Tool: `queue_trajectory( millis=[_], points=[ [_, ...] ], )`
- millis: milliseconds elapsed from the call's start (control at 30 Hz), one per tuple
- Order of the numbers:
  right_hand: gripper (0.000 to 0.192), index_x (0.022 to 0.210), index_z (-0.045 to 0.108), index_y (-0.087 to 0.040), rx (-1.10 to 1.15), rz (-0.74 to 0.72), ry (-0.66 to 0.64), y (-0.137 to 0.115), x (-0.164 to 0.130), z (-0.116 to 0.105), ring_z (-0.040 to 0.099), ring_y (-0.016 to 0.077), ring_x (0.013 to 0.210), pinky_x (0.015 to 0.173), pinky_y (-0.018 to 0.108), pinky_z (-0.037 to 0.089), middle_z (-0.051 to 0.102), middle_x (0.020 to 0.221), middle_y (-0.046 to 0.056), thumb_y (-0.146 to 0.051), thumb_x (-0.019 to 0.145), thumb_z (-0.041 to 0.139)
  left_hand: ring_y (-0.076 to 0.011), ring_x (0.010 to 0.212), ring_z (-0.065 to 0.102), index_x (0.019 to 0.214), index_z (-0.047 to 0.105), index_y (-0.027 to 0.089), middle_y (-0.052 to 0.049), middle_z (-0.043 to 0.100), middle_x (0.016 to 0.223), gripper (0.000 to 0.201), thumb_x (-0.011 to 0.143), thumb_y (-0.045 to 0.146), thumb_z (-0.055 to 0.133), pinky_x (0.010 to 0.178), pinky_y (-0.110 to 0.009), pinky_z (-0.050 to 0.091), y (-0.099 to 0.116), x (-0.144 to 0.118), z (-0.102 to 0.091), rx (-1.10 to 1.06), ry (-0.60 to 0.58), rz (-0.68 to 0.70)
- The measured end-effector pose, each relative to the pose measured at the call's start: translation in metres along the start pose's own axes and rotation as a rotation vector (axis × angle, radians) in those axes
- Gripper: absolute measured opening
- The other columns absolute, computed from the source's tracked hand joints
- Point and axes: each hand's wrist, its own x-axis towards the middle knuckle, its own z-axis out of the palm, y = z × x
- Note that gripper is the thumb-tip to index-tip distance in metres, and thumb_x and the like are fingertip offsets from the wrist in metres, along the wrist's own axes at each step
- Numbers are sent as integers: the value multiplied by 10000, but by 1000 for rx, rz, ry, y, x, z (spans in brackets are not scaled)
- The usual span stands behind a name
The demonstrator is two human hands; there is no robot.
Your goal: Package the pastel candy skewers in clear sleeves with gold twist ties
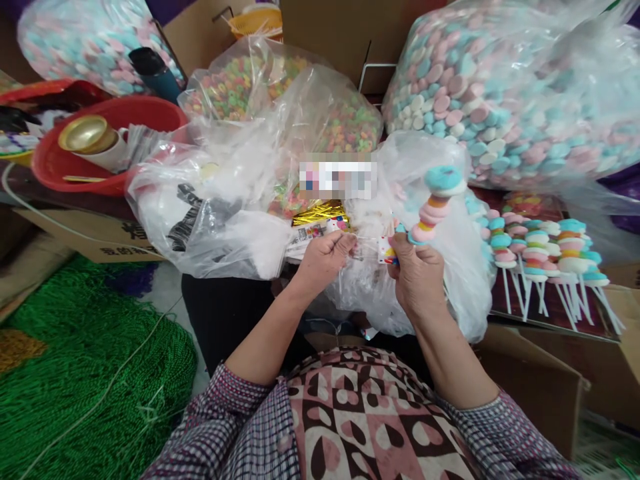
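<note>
Head view shows the right hand [419, 272] closed around the base of a candy skewer of stacked pink, blue and orange discs [434, 205], its long axis tilted up and far-right, blue disc topmost. Just left, the left hand [325, 257] pinches a clear plastic wrapper [367, 250]. Finished candy skewers on white sticks [543, 257] lie at right.

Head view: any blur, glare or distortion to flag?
Head view: even, soft light; a pixelated patch masks the middle; wide-lens bending at the edges; glare on the clear bags; the candy skewer in the right hand is slightly soft.
</note>
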Motion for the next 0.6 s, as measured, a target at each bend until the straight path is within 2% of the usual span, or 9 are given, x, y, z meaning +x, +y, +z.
queue_trajectory(
  millis=[167,267,367,533,600],
  points=[
    [468,599,540,-202,-41,27,-75,-4,2,2,241,54,432,413,242,154,383,493,-81,-568,638,830,-107,586,438,698,509,195,27,479,631,475,910,617,455,577,-249,391,4,1,-4,88,-34,79],
    [474,571,525,-202,-43,28,-43,-3,2,2,237,58,437,415,247,149,371,484,-77,-561,652,823,-113,607,417,675,481,200,25,448,628,493,896,641,470,582,-252,386,3,3,-5,135,23,126],
    [463,570,535,-200,-107,37,-94,-7,-1,-4,241,64,441,422,251,158,371,483,-71,-565,700,788,-103,564,383,663,447,207,36,402,614,518,857,682,514,542,-251,388,-3,4,-5,6,72,63],
    [253,844,722,-215,-218,6,-187,-29,-13,-41,354,87,508,456,241,227,477,580,-45,-465,808,732,-75,441,313,710,511,214,77,336,509,510,811,709,573,519,-265,424,-9,6,-9,-328,57,-27],
    [242,762,704,-211,-273,-23,-210,-36,-19,-60,388,97,542,481,244,267,501,597,-29,-438,848,696,-63,428,304,717,537,208,76,378,508,499,806,696,597,548,-281,453,-9,6,-11,-383,28,-29]
  ],
)
